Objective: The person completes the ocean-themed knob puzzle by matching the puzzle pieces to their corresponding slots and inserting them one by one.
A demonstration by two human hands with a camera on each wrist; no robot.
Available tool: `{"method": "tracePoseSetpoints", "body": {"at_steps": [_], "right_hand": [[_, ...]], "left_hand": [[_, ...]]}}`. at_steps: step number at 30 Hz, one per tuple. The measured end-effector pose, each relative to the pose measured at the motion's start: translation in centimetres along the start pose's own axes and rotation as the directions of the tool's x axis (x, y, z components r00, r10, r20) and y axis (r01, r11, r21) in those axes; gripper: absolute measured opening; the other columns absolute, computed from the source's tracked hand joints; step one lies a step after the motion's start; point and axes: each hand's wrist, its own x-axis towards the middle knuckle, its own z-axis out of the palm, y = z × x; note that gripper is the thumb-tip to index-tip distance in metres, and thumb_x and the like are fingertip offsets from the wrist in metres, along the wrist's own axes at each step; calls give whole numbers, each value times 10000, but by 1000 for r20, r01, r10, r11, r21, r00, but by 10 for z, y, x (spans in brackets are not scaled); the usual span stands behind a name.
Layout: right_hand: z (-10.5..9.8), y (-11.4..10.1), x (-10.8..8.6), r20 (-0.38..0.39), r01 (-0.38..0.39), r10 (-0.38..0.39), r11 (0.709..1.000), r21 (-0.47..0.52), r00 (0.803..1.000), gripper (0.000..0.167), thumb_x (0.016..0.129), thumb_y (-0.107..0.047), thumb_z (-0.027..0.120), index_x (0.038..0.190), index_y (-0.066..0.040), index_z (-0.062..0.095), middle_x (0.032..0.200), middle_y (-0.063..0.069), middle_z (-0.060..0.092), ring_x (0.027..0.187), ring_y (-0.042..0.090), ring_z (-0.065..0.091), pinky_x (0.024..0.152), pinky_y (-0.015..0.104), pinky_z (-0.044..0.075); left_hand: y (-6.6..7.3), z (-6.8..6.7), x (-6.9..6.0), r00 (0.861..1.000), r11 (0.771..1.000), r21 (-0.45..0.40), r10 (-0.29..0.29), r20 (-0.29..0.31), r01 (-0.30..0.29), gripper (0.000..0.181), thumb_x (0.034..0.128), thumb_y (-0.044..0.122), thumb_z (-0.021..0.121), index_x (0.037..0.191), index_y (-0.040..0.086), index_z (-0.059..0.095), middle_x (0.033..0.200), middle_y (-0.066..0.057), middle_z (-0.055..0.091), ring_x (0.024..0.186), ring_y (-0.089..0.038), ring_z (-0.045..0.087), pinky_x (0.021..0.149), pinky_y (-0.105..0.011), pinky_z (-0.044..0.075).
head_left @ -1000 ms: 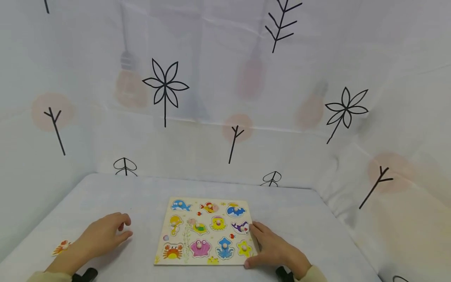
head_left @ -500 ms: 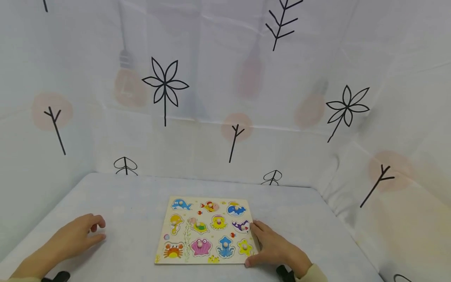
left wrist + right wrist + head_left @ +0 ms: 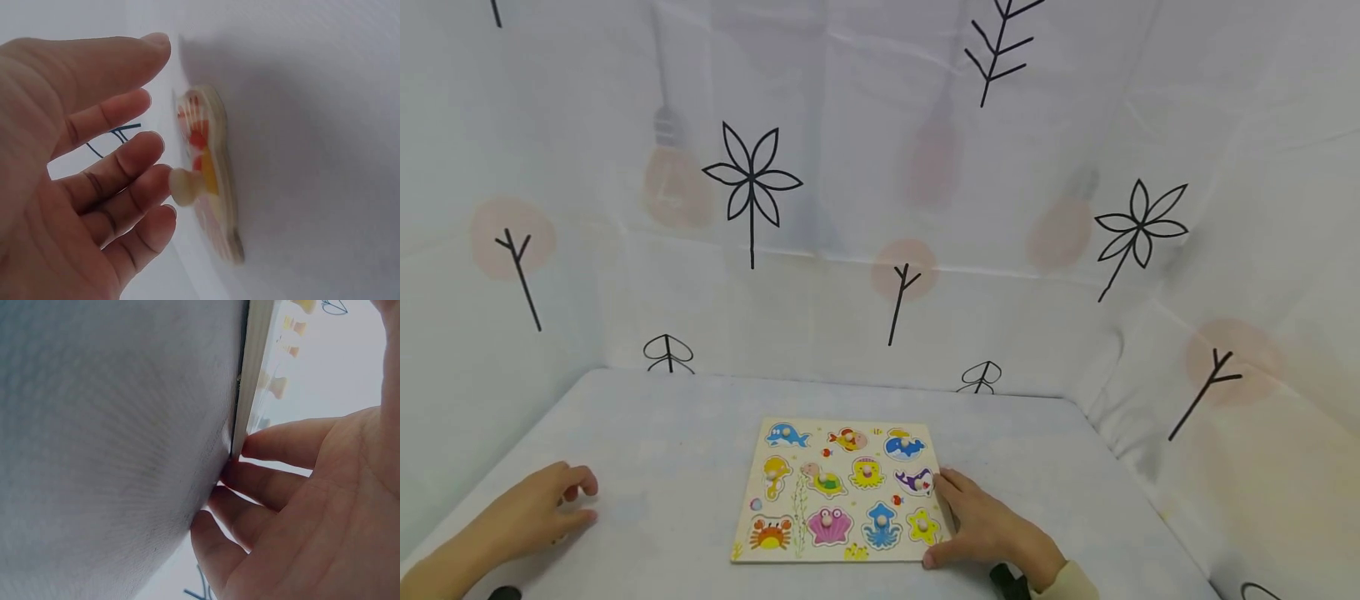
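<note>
My left hand [image 3: 538, 510] hovers low over the table's left side, thumb and fingers apart and loosely bent. Close beyond its fingertips in the left wrist view lies a red-and-yellow wooden puzzle piece [image 3: 212, 181] with a round knob [image 3: 182, 187]. Whether a finger touches the knob I cannot tell. In the head view the hand mostly hides that piece. A wooden sea-animal peg puzzle board [image 3: 801, 543] lies flat near the middle. My right hand [image 3: 981, 521] rests at its right edge, fingertips against the side [image 3: 253, 375] and thumb at the near right corner.
Knobbed pieces such as a pink shell [image 3: 830, 527], a blue squid [image 3: 882, 527] and a yellow star [image 3: 922, 527] sit in the board. At the near left is a crab picture [image 3: 771, 533]. A white cloth covers the table [image 3: 685, 467]; printed curtains [image 3: 820, 308] stand behind.
My left hand has moved left and slightly down, to over the loose piece, which showed beside the wrist a second ago. The right hand and the board stay in place.
</note>
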Motion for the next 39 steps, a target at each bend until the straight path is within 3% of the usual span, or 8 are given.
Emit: {"method": "tracePoseSetpoints", "body": {"at_steps": [8, 15, 22, 27, 33, 39], "right_hand": [[0, 0, 0, 3, -4, 4, 1000, 4, 1000, 1219, 535, -776, 711, 1486, -120, 325, 1535, 129, 251, 1390, 364, 253, 1042, 589, 278], [0, -1, -1, 11, -8, 8, 1000, 10, 1000, 1218, 534, -769, 718, 1486, -118, 326, 1538, 132, 245, 1394, 367, 243, 1043, 592, 273], [-3, -2, -1, 14, -23, 23, 1000, 12, 1000, 1209, 531, -755, 732, 1483, -125, 334, 1539, 122, 250, 1394, 357, 247, 1048, 586, 271], [-3, -2, -1, 12, -25, 25, 1000, 17, 1000, 1212, 527, -753, 736, 1483, -124, 336, 1538, 125, 253, 1394, 359, 248, 1050, 585, 268], [-2, -1, 1, 12, -26, 26, 1000, 17, 1000, 1219, 524, -759, 734, 1485, -127, 330, 1535, 126, 255, 1387, 360, 259, 1043, 592, 274], [-1, -1, 1, 14, -25, 25, 1000, 12, 1000, 1223, 526, -765, 728, 1487, -124, 327, 1537, 128, 251, 1390, 362, 253, 1045, 594, 267]], "left_hand": [[-10, 0, -4, 1000, 1000, -20, -3, 4, 3, 303, 769, 295, 776, 950, 129, 600, 837, -17, 494, 741, -166, 450, 616, -310, 402], [-21, 2, -12, 998, 998, -35, 44, -46, -45, 275, 763, 281, 780, 900, 124, 601, 755, -1, 446, 664, -69, 392, 566, -254, 346], [-31, -1, -17, 994, 993, -62, 101, -50, -104, 260, 762, 267, 780, 856, 124, 585, 703, 30, 442, 616, -2, 367, 545, -240, 325], [-34, -5, -18, 1000, 997, -72, 17, 17, -16, 244, 751, 229, 783, 839, 146, 572, 736, 20, 454, 647, -40, 378, 559, -252, 321], [-32, -7, -13, 993, 992, -92, -76, 86, 84, 185, 766, 156, 754, 810, 146, 575, 715, 16, 453, 646, -110, 401, 558, -261, 313], [-33, -7, -12, 991, 990, -118, -68, 112, 81, 154, 769, 120, 728, 806, 139, 579, 703, 13, 455, 629, -104, 403, 550, -256, 314]]}}
